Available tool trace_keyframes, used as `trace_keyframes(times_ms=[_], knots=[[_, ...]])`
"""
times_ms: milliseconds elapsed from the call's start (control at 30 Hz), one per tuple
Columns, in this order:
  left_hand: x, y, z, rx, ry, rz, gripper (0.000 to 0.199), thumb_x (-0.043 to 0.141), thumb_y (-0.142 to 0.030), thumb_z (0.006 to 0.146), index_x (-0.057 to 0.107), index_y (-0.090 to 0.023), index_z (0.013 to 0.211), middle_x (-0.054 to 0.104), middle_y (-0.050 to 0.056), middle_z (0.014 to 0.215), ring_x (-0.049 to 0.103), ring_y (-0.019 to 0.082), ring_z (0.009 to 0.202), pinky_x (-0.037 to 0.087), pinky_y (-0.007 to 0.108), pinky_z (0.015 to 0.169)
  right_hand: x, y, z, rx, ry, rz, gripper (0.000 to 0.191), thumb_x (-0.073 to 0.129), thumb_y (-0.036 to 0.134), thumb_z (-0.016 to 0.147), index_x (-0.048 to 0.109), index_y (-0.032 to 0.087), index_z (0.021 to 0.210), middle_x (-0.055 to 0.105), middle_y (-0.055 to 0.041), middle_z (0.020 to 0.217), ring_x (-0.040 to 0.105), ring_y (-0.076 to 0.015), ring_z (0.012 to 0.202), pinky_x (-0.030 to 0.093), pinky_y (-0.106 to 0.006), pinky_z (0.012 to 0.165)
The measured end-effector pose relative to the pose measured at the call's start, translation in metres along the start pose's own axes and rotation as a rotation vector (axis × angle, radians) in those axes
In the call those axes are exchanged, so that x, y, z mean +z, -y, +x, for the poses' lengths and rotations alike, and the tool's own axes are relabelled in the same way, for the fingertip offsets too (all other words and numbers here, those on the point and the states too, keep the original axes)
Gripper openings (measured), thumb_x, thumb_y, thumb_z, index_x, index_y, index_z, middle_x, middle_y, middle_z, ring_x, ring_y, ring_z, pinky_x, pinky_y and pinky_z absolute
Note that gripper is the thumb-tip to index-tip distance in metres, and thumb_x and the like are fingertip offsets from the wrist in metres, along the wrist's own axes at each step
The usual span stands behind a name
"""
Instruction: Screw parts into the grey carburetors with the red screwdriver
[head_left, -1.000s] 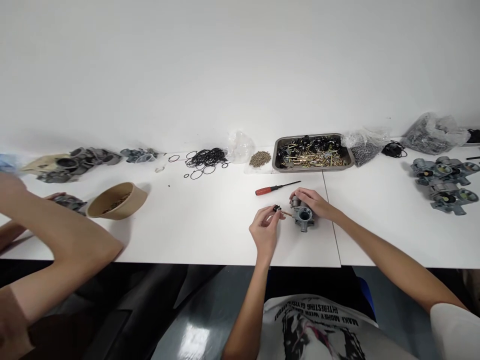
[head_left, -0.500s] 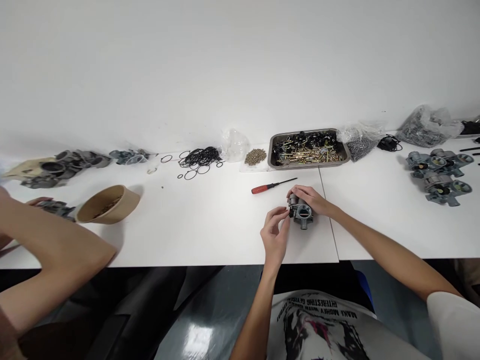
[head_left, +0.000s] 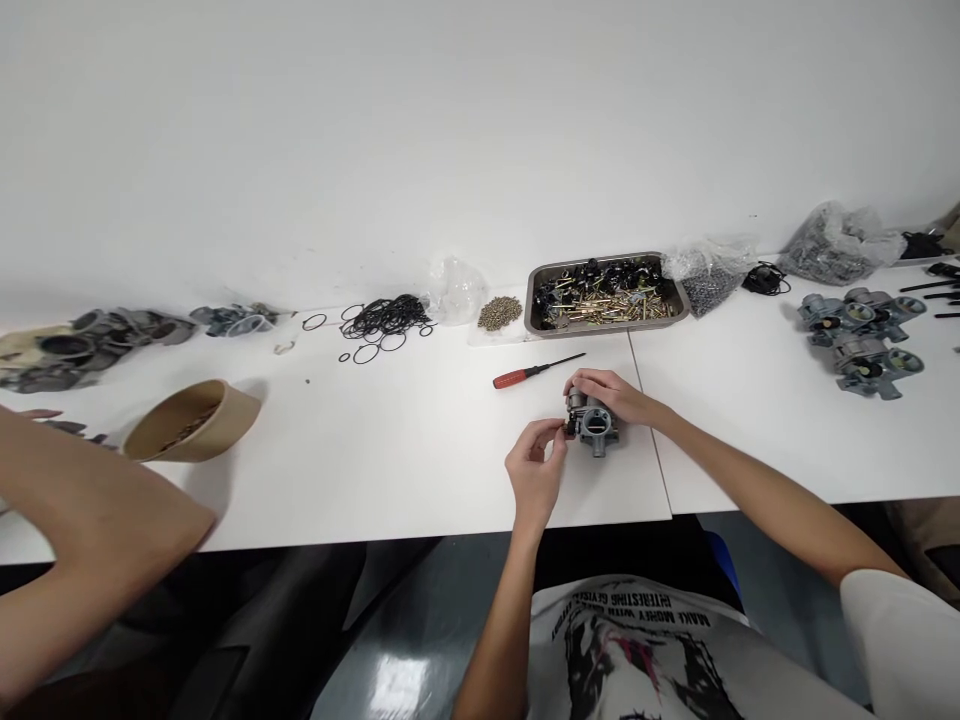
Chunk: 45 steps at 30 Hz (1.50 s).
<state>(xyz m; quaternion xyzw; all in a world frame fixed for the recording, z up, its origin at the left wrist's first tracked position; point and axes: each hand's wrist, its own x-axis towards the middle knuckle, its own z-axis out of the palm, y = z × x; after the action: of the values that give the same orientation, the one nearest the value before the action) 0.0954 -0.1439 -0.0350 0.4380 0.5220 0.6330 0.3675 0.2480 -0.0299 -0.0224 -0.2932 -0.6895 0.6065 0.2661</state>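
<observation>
A small grey metal carburetor body [head_left: 595, 428] rests on the white table [head_left: 420, 450] near its front edge. My right hand [head_left: 611, 392] lies over its far side and holds it. My left hand [head_left: 534, 462] pinches a small black-capped screw part [head_left: 569, 428] against the carburetor's left side. A red-handled screwdriver [head_left: 534, 372] lies just behind both hands.
A metal tray [head_left: 606, 293] of brass and black parts sits at the back with bags of small parts, brass bits [head_left: 499, 312] and black O-rings [head_left: 382, 322]. Assembled carburetors [head_left: 862, 342] lie far right. Another person's arm [head_left: 97, 520] and a brown bowl [head_left: 187, 422] are at left.
My left hand has brought the black-capped part from slightly apart up against the carburetor's left side. The view has drifted, so everything sits a little further left.
</observation>
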Motion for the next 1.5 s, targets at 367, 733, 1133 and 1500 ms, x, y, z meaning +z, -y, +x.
trace_keyframes(times_ms=[367,733,1133,1500], knots=[[0.001,-0.005,0.0,-0.059,-0.012,0.087,0.016,0.069,-0.032,0.08,0.076,-0.018,0.077,0.067,0.003,0.069,0.06,0.011,0.059,0.046,0.023,0.054,-0.001,0.0,0.0,-0.004,0.009,-0.001,0.043,0.047,0.055,0.097,0.063,0.015,0.099,0.063,-0.0057,0.09,0.057,-0.016,0.081,0.046,-0.028,0.073],[-0.007,-0.001,0.006,-0.042,0.056,0.13,0.02,0.066,-0.035,0.085,0.075,-0.02,0.093,0.067,0.004,0.081,0.062,0.012,0.064,0.052,0.028,0.065,-0.001,0.001,-0.001,-0.025,0.009,-0.032,0.043,0.046,0.056,0.097,0.063,0.016,0.099,0.061,-0.0055,0.092,0.057,-0.0177,0.087,0.044,-0.03,0.079],[-0.062,0.006,0.169,-0.042,0.548,0.665,0.027,0.081,-0.031,0.061,0.073,-0.019,0.083,0.067,0.005,0.083,0.062,0.021,0.078,0.053,0.036,0.078,-0.001,0.004,-0.004,0.037,0.01,-0.027,0.047,0.047,0.06,0.096,0.063,0.016,0.1,0.059,-0.0052,0.091,0.054,-0.0169,0.082,0.043,-0.029,0.074],[-0.102,0.004,0.204,-0.03,0.058,-0.022,0.04,0.075,-0.05,0.071,0.062,-0.012,0.076,0.065,0.006,0.073,0.06,0.014,0.054,0.054,0.034,0.06,0.002,0.007,-0.005,0.08,0.016,0.027,0.046,0.051,0.061,0.094,0.064,0.017,0.099,0.061,-0.0066,0.093,0.056,-0.0183,0.085,0.046,-0.03,0.077]])
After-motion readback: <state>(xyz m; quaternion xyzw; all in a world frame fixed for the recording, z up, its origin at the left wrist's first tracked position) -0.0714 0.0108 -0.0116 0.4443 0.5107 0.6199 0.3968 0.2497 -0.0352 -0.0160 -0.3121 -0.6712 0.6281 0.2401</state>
